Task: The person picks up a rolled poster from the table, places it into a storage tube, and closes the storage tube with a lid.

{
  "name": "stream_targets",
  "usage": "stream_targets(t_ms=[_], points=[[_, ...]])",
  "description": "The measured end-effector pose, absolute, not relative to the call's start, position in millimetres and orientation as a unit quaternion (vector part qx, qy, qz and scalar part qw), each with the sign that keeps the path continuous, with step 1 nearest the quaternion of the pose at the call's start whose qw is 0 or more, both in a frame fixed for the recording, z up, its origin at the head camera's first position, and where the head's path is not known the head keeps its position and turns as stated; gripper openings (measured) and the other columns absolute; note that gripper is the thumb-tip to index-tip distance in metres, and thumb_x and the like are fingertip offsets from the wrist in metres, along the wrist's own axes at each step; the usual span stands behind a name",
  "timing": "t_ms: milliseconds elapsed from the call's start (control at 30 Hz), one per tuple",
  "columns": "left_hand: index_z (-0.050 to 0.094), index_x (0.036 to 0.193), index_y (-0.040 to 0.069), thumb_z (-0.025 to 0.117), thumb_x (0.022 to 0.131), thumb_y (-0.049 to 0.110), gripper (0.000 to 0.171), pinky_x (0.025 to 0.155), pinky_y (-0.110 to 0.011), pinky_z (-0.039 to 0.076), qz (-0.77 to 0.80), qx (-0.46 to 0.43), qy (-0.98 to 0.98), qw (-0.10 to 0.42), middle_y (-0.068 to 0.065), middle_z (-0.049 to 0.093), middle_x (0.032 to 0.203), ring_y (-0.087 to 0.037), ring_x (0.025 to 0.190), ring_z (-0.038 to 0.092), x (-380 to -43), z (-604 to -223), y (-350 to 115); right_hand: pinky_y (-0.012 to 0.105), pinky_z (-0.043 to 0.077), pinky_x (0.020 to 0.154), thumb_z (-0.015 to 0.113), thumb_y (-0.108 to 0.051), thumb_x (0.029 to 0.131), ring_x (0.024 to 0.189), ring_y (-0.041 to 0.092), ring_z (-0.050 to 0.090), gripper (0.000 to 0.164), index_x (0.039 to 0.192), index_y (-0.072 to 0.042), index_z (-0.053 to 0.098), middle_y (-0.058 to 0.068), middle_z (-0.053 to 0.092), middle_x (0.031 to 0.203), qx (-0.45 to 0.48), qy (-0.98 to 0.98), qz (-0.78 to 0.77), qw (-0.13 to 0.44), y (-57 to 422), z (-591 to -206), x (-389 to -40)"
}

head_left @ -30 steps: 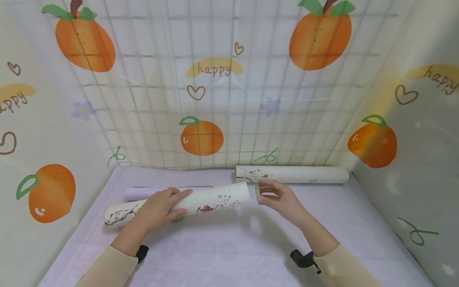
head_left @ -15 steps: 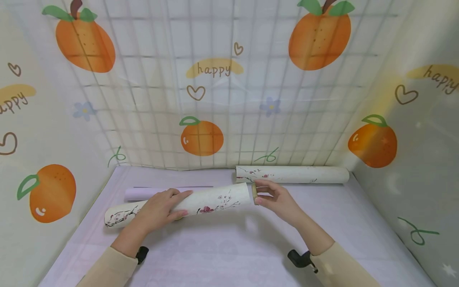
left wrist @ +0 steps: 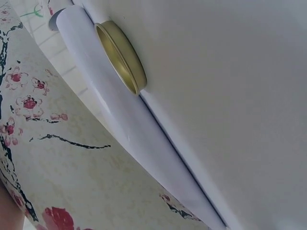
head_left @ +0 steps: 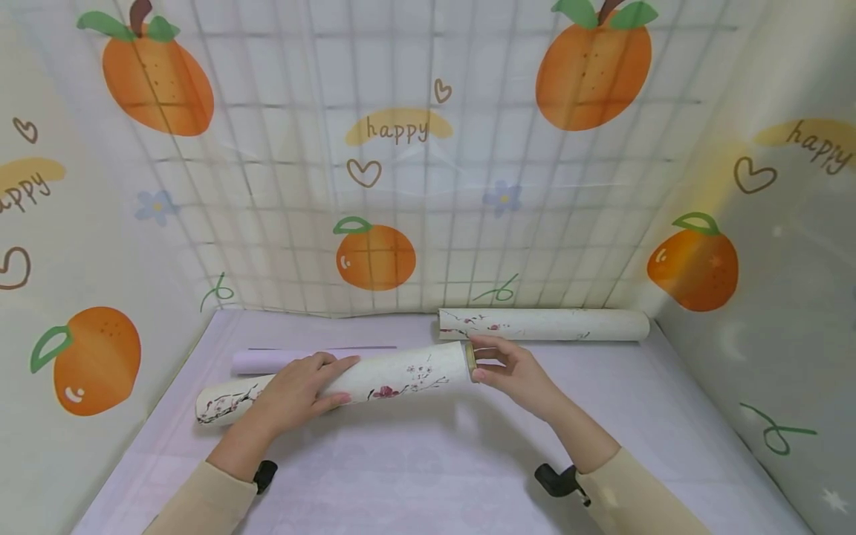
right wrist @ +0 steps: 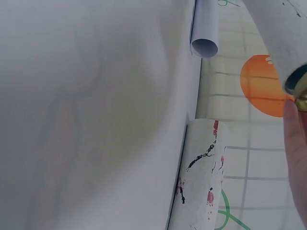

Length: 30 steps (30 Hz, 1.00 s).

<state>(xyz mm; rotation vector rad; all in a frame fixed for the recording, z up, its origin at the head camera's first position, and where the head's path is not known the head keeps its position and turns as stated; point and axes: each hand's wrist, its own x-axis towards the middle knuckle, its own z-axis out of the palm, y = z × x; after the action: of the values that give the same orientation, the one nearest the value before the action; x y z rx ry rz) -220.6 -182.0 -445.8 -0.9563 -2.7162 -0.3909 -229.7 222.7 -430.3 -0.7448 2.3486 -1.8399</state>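
Note:
My left hand (head_left: 301,390) grips a cream cardboard tube (head_left: 414,371) printed with plum blossoms, fingers over the top and thumb on the near side. The tube slants, its right end raised. At that end my right hand (head_left: 515,375) pinches a round gold lid (head_left: 470,362) between thumb and fingertips. In the right wrist view the lid (right wrist: 302,98) sits right at the tube's mouth, where a dark strip of the opening shows. A second gold lid (left wrist: 122,57) stands on its edge on the table in the left wrist view; the head view hides it.
Along the back edge of the table (head_left: 401,475) lies another blossom-printed tube (head_left: 548,325), at the right. A roll of pale lilac paper (head_left: 264,362) lies behind the held tube. Printed curtain-like sheets (head_left: 374,178) stand around the back and sides.
My right hand has moved left with the lid, closing the gap to the tube's right end. The left hand and the tube have hardly moved.

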Motion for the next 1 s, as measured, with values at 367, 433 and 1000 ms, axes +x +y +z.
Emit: stream_targets(t_ms=[367,433,1000], points=[[0.045,0.151,0.034,0.066,0.093,0.051,0.064,0.087,-0.041,0.052,-0.136,-0.333,-0.924,0.128,0.001,0.06,0.121,-0.019,0.1,0.061,-220.5,-449.1,-181.8,0.032,0.052,0.098,0.074,-0.006,0.09,0.127,0.038,0.052,0.061,0.144,0.002,0.048,0.021,0.051,0.139,-0.246,0.758,-0.604,0.038,221.5,-432.1,-231.1],[0.045,0.151,0.035,0.065,0.094,0.052,0.064,0.087,-0.041,0.052,-0.137,-0.333,-0.924,0.128,0.001,0.06,0.121,-0.019,0.1,0.061,-220.6,-449.5,-182.1,0.032,0.052,0.098,0.074,-0.005,0.09,0.126,0.036,0.053,0.06,0.144,0.003,0.048,0.022,0.051,0.139,-0.248,0.756,-0.605,0.038,221.1,-432.3,-231.4],[0.043,0.151,0.037,0.062,0.095,0.054,0.062,0.09,-0.042,0.051,-0.145,-0.329,-0.925,0.123,0.002,0.06,0.122,-0.019,0.103,0.061,-220.3,-451.0,-179.3,0.033,0.054,0.094,0.076,-0.007,0.089,0.13,0.044,0.05,0.059,0.143,0.0,0.052,0.02,0.049,0.146,-0.226,0.755,-0.613,0.059,220.7,-432.5,-233.7]])
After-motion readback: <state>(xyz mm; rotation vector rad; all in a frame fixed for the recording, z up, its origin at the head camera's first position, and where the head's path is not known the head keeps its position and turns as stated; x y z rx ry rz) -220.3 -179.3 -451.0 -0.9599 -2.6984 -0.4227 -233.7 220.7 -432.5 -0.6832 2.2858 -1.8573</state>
